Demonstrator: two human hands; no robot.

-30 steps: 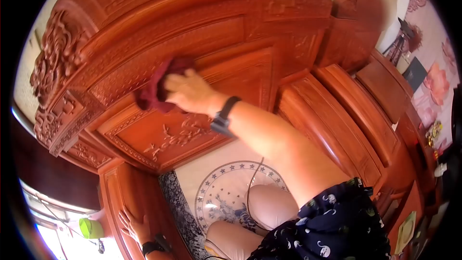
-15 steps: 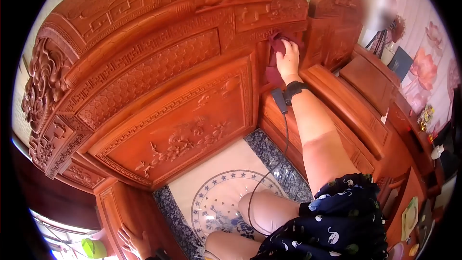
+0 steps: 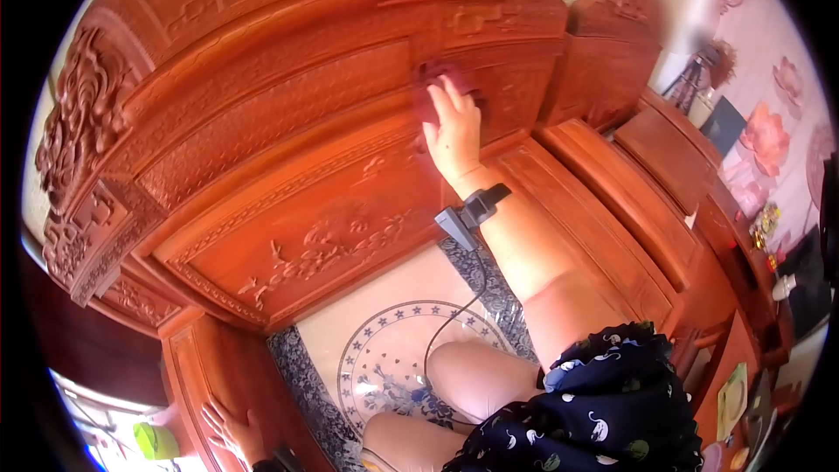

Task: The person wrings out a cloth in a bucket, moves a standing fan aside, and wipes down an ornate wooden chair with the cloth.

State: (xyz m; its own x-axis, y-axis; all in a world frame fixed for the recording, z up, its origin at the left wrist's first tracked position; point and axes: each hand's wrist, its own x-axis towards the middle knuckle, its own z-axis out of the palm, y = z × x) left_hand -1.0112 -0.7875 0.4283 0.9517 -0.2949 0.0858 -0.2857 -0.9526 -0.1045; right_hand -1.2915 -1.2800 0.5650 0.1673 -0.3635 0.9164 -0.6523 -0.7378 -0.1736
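Note:
My right hand (image 3: 454, 128) presses a dark red cloth (image 3: 434, 72) against the carved wooden backrest (image 3: 336, 79), near the upright between two panels. Its fingers are spread over the cloth, which partly hides under them. A black strap with a grey device (image 3: 468, 217) and a cable sits on my right wrist. Down at the lower left, my left hand (image 3: 232, 430) lies flat with fingers apart on the wooden arm (image 3: 194, 376) of the furniture, holding nothing.
Below me is a pale patterned tile surface (image 3: 323, 319) with a dark floral border. Wooden cabinets (image 3: 660, 153) line the right. A green container (image 3: 156, 441) stands at the lower left. The cable runs from my right wrist toward my lap.
My right hand has slid left along the backrest with the cloth, away from the corner. My left hand stays on the wooden arm, and the view has shifted slightly.

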